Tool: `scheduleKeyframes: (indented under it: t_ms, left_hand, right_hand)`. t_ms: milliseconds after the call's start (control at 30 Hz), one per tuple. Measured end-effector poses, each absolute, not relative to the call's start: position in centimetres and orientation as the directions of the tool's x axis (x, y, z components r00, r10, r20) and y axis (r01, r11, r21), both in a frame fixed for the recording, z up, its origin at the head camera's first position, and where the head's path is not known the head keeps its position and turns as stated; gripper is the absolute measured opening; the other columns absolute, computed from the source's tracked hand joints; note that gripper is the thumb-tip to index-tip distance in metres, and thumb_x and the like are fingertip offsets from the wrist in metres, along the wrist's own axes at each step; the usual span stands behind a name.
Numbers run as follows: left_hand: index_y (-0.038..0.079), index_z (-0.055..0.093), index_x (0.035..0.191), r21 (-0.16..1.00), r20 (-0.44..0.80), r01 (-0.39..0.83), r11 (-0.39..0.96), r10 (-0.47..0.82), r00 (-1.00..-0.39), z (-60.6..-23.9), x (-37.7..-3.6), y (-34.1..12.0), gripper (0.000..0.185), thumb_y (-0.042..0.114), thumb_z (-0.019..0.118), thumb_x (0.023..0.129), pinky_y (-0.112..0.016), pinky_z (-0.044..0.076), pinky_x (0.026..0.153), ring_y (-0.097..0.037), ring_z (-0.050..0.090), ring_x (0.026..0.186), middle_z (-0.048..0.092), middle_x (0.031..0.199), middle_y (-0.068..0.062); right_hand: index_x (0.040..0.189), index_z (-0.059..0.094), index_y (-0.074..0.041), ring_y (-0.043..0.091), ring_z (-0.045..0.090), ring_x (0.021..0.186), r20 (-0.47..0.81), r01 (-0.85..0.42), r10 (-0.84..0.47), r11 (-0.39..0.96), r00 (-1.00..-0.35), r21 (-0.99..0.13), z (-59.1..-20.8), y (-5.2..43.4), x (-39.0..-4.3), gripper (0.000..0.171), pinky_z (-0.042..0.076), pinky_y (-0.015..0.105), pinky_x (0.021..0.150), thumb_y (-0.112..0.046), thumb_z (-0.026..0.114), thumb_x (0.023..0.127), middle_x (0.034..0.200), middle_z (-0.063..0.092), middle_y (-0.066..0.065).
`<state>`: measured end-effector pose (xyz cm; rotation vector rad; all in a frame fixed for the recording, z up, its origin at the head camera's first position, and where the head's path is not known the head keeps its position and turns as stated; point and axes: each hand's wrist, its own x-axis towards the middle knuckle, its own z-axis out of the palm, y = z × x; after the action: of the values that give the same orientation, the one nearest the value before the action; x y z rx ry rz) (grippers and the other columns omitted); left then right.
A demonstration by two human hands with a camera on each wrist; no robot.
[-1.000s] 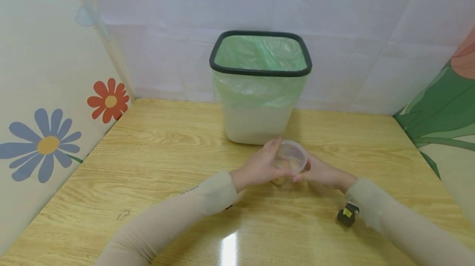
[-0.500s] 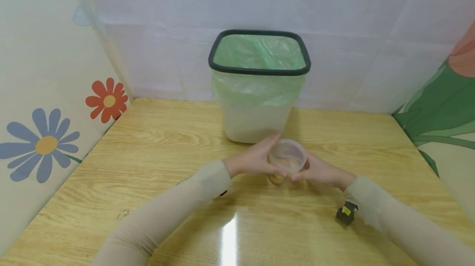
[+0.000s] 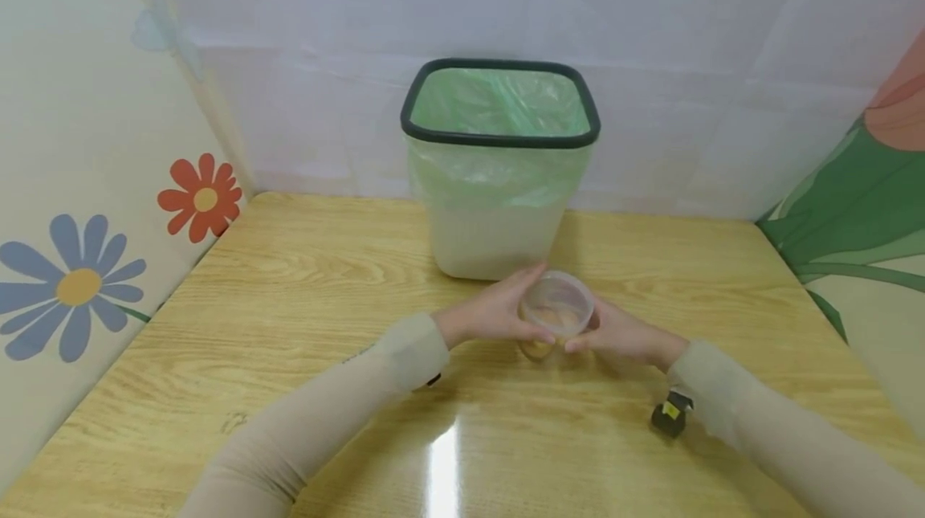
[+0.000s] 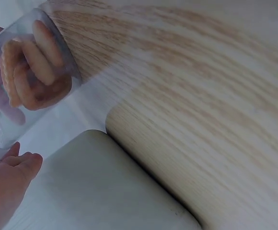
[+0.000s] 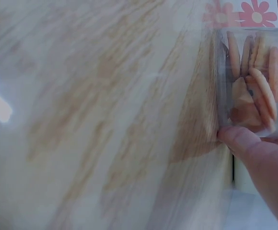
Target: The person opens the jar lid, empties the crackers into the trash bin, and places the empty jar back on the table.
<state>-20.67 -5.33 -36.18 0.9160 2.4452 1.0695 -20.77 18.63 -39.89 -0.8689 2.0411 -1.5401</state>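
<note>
A clear plastic cup with round biscuits inside stands on the wooden table, just in front of the bin. My left hand wraps it from the left and my right hand grips it from the right. In the left wrist view the cup shows several biscuits through its wall, with my fingertips below it. In the right wrist view the cup holds stacked biscuits and my thumb presses its base.
A white bin with a green liner and black rim stands at the table's back middle. A small black and yellow object lies by my right sleeve. Flower-printed walls close in on the left and right.
The cup and both hands have hardly moved; the view shifted slightly, so everything sits a little further left.
</note>
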Motion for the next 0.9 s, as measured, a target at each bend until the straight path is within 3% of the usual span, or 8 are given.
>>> scheduleKeyframes:
  t_ms: [333,900]
  left_hand:
    - [0.005,0.011,0.155,0.734,0.015,0.433,0.524,0.625,-0.781,-36.7,-20.2,-5.3,0.108,0.038,0.081,0.080,-0.044,0.022,0.115,-0.029,0.022,0.144,0.017,0.159,-0.015]
    - [0.002,0.013,0.155,0.731,0.040,0.400,0.553,0.550,-0.834,-36.6,-19.1,-4.6,0.108,0.040,0.081,0.079,-0.043,0.024,0.114,-0.029,0.024,0.143,0.019,0.159,-0.015]
  right_hand:
    - [0.153,0.014,0.001,0.045,0.028,0.136,0.027,-0.199,-0.721,0.156,-0.693,-0.967,-40.2,18.6,-20.9,0.093,0.021,0.060,0.110,-0.003,0.074,0.083,0.150,0.029,0.027]
    - [0.152,0.013,0.003,0.044,0.029,0.135,0.022,-0.185,-0.715,0.151,-0.699,-0.971,-39.9,18.6,-20.7,0.092,0.024,0.058,0.109,-0.004,0.074,0.083,0.149,0.029,0.028]
